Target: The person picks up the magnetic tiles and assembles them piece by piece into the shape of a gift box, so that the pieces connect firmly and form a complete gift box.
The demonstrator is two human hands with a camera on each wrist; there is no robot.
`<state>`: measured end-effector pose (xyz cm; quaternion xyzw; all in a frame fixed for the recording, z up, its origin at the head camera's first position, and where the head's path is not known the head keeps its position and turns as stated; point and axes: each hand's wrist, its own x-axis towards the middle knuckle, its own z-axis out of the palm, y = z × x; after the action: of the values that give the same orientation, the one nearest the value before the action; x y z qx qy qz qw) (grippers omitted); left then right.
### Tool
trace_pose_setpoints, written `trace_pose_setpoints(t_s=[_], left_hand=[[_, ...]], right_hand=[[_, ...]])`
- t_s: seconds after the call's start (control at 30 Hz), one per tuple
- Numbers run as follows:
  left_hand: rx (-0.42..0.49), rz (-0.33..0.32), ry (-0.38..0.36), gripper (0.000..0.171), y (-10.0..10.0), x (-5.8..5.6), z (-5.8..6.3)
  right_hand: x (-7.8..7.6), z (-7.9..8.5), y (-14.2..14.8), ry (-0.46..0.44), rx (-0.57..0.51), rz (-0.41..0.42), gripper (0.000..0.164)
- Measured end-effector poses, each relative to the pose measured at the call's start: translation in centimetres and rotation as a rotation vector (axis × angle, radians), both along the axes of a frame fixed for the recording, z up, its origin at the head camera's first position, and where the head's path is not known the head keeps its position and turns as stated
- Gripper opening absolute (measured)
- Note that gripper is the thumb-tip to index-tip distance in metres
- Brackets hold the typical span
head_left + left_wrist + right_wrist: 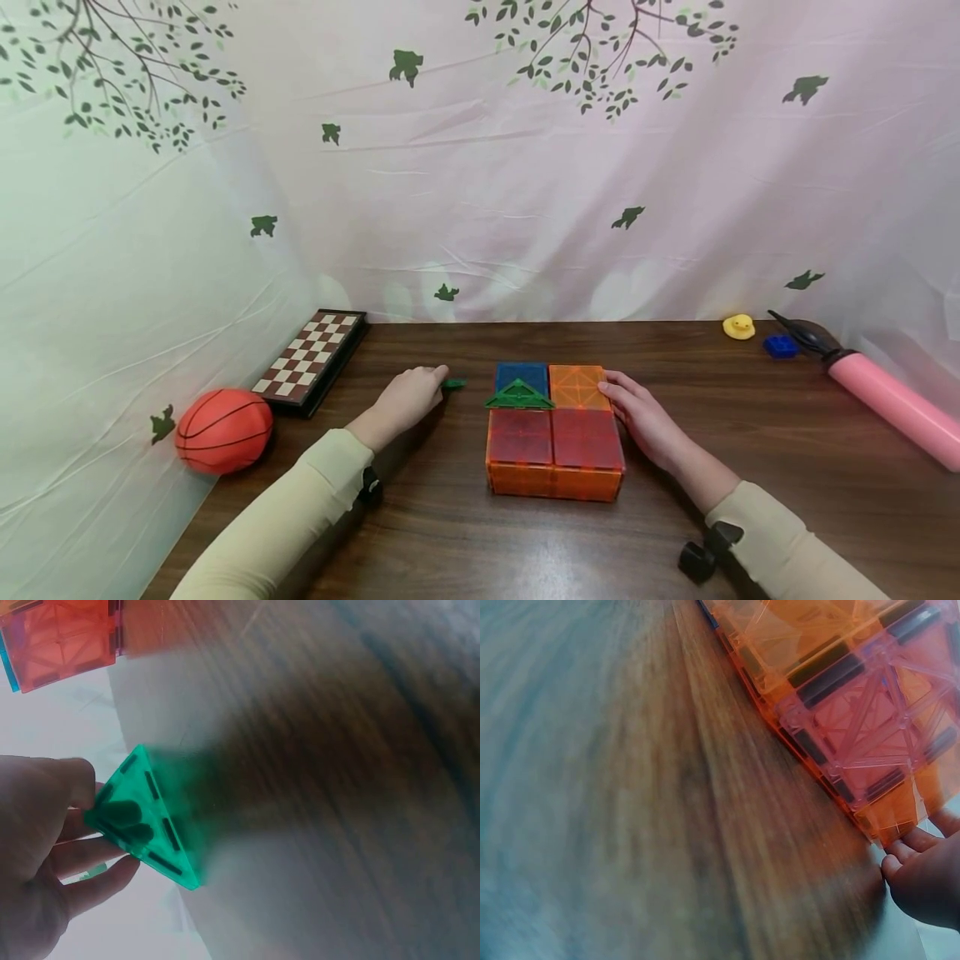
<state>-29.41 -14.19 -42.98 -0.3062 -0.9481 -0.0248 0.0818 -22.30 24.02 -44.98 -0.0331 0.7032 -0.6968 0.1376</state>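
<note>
My left hand (pixel 408 398) pinches a green triangular magnetic tile (pixel 146 814) by one corner, just above the tabletop and left of a block of magnetic tiles. That block (pixel 555 477) has orange sides and a top of two red squares in front, with a blue one (pixel 521 375) and an orange one (pixel 576 387) behind. Another green triangle (pixel 520 395) stands on the top, near the middle of its left half. At the block's far right corner, my right hand (pixel 647 417) rests its fingertips against the edge; its fingers (pixel 915 844) are partly hidden behind the orange tile.
A red toy basketball (pixel 223 431) and a checkered board (pixel 309 357) lie to the left. On the far right are a yellow rubber duck (pixel 738 327), a blue toy brick (pixel 782 347) and a pink hand pump (pixel 896 404). A patterned cloth backdrop (pixel 480 183) encloses the table.
</note>
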Motion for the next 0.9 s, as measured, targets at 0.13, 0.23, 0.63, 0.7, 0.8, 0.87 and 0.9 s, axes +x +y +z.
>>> trace_pose_setpoints(t_s=[0.13,0.23,0.63,0.7,0.8,0.87,0.9], left_hand=[[-0.053,-0.020,0.034,0.018,0.1,0.2,0.2],[-0.097,-0.044,0.079,0.022,0.2,0.4,0.3],[-0.119,-0.074,0.182,0.022,0.9,0.4,0.4],[-0.070,-0.076,0.172,0.023,1.2,0.3,1.0],[0.056,-0.104,0.154,0.022,2.0,0.2,2.3],[0.141,-0.138,0.139,0.022,2.8,0.3,3.6],[0.176,-0.156,0.130,0.021,3.3,0.5,4.3]], right_hand=[[0.0,0.0,-0.1,0.005,0.005,0.004,0.072],[0.0,0.0,-0.1,0.003,0.004,0.002,0.072],[0.0,-0.2,0.0,-0.001,0.000,-0.002,0.075],[0.0,-0.1,0.0,0.001,0.000,-0.002,0.074],[0.1,0.0,-0.1,0.008,-0.005,0.003,0.073],[0.1,0.0,-0.1,0.011,-0.007,0.005,0.072],[0.0,0.0,-0.1,0.017,-0.006,0.010,0.073]])
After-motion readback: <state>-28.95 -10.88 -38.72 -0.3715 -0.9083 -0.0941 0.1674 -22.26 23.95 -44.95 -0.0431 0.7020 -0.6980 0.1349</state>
